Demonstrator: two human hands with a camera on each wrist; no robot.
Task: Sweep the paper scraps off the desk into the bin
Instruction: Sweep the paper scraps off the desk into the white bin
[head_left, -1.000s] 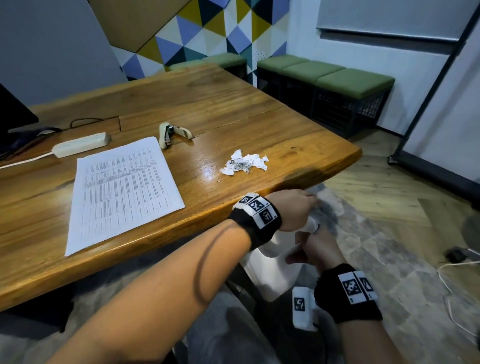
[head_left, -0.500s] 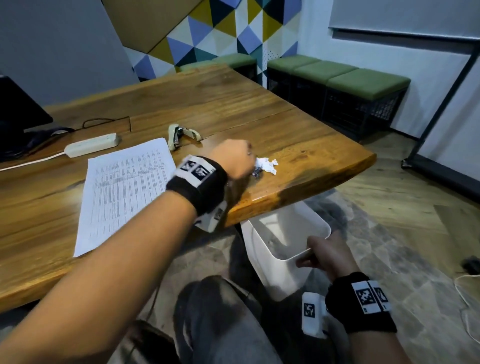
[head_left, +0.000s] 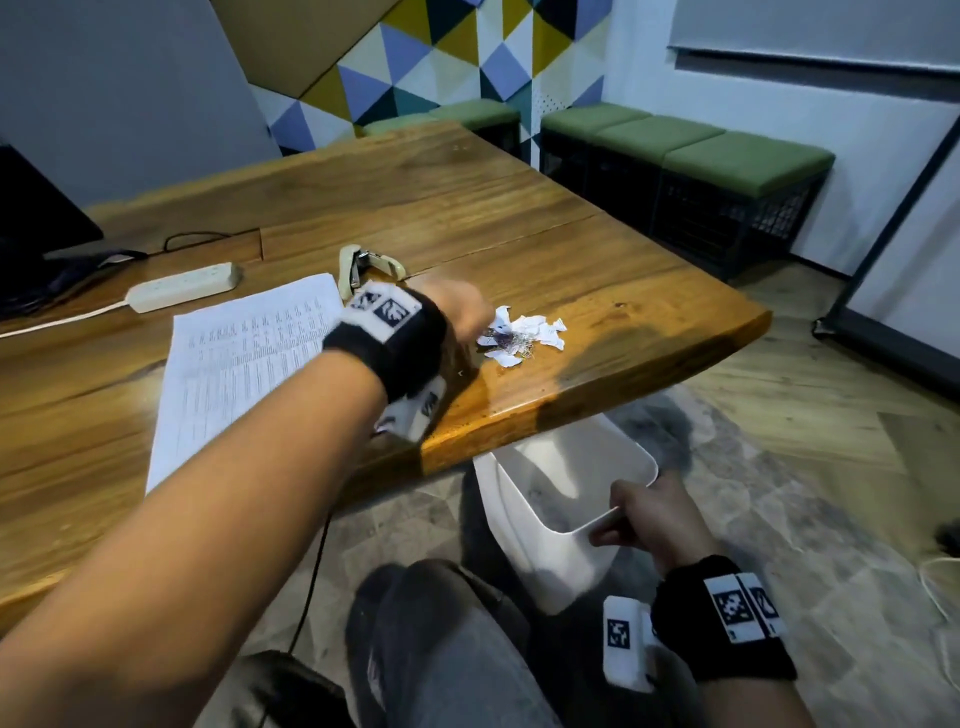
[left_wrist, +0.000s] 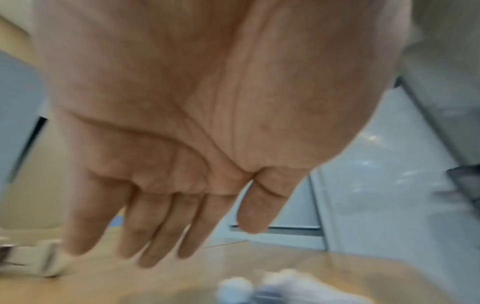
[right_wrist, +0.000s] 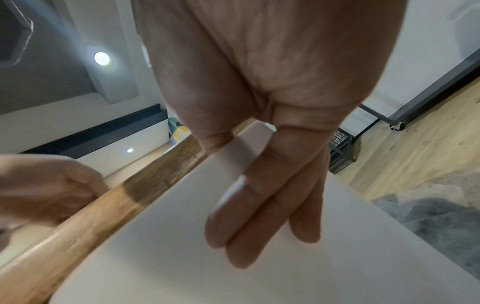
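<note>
A small heap of white paper scraps (head_left: 524, 335) lies on the wooden desk (head_left: 597, 270) near its right front corner. My left hand (head_left: 460, 312) hovers just left of the heap, fingers straight and palm open in the left wrist view (left_wrist: 166, 236), where the scraps (left_wrist: 275, 286) show blurred below the fingers. A white bin (head_left: 545, 514) is held below the desk edge. My right hand (head_left: 641, 514) grips its near rim, thumb inside and fingers (right_wrist: 259, 216) outside against the bin wall (right_wrist: 182, 257).
A printed sheet (head_left: 234, 374) lies on the desk left of my forearm. A stapler (head_left: 363, 265) and a white power strip (head_left: 182, 283) lie behind it. Green benches (head_left: 675, 156) line the far wall. A grey rug (head_left: 779, 519) covers the floor.
My left hand rose from the bin up onto the desk and reached the left side of the scraps. The right hand kept hold of the bin rim.
</note>
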